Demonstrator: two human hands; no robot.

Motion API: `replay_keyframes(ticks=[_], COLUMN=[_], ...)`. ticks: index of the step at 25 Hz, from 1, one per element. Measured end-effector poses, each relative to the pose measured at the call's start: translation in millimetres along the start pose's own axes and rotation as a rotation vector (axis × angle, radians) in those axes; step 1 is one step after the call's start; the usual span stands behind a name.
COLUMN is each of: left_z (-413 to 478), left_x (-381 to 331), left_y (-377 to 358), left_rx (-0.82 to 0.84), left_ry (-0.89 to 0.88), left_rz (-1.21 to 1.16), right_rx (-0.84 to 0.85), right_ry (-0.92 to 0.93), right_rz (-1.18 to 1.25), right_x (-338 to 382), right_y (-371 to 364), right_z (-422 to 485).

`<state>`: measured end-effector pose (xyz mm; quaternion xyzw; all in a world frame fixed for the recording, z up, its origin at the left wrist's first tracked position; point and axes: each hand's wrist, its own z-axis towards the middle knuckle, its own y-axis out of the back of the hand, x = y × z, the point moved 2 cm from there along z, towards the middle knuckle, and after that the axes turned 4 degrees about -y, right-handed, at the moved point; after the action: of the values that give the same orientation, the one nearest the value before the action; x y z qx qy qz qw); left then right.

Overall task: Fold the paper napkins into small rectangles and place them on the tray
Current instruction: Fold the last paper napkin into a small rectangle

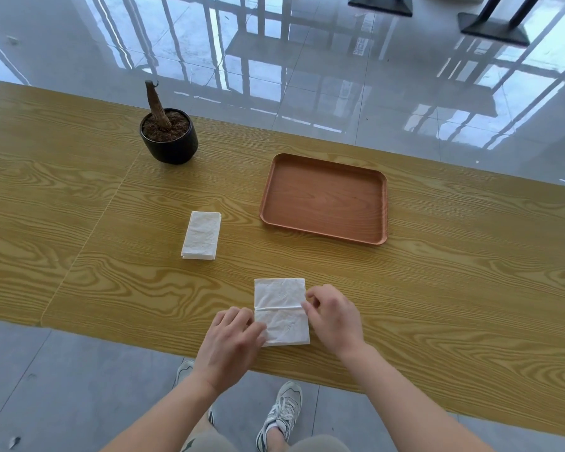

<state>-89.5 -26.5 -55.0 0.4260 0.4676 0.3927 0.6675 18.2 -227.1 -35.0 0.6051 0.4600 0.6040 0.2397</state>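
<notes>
Napkin (281,309), white and thin, flat on the table (437,288) close to the near edge, with a raised crease straight across the middle from 9 to 3 o'clock. Flanked by both hands, one at each side, both touching the paper.

At 7 o'clock of the sheet, left hand (232,340): knuckles up, fingers curled, thumb tip over the near left corner, pinching that corner as far as visible. At 3 o'clock, right hand (335,318): fingers bent inward, fingertips nipping the right end of the crease, heel of the hand off the sheet over bare wood. Far half of the sheet uncovered, far corners lying flat on the table.

Farther out, at 10 o'clock from the sheet and well apart from both hands, stack of napkins (201,235): a narrow rectangular pile, edges roughly aligned, long side running away from the near edge. At 1 o'clock, beyond the right hand and apart from it, tray (323,197): brown wood, rounded corners, low rim.

Farther still, at 11 o'clock, black pot (169,141) with brown soil and a bare leaning stem (155,104). Past the far table edge, glossy tiled floor (307,76) with window reflections.
</notes>
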Motion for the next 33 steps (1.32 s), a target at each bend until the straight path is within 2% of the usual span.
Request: replay_keyframes(ticks=[5, 10, 14, 17, 20, 23, 27, 33], left_z=[29, 34, 36, 44, 59, 72, 65, 33], left_x=[11, 18, 18, 16, 18, 20, 17, 4], left_y=[7, 3, 5, 7, 8, 11, 16, 19], left_rx=[0.027, 0.105, 0.113, 0.122, 0.120, 0.138, 0.090, -0.062], left_ry=[0.338, 0.310, 0.403, 0.536, 0.681, 0.743, 0.680, 0.239], left_rz=[-0.102, -0.032, -0.076, -0.202, -0.360, -0.517, -0.553, -0.262], right_rx=[0.058, 0.124, 0.154, 0.099, 0.127, 0.123, 0.119, 0.127], right_ry=[-0.022, -0.037, -0.057, -0.019, -0.004, 0.017, 0.025, 0.153], right_rz=[-0.092, -0.091, -0.027, 0.104, 0.245, 0.328, 0.388, 0.162], right_x=[8, 11, 12, 11, 9, 8, 10, 10], right_y=[2, -1, 1, 6, 10, 14, 19, 20], right_z=[40, 51, 53, 45, 33, 27, 18, -1])
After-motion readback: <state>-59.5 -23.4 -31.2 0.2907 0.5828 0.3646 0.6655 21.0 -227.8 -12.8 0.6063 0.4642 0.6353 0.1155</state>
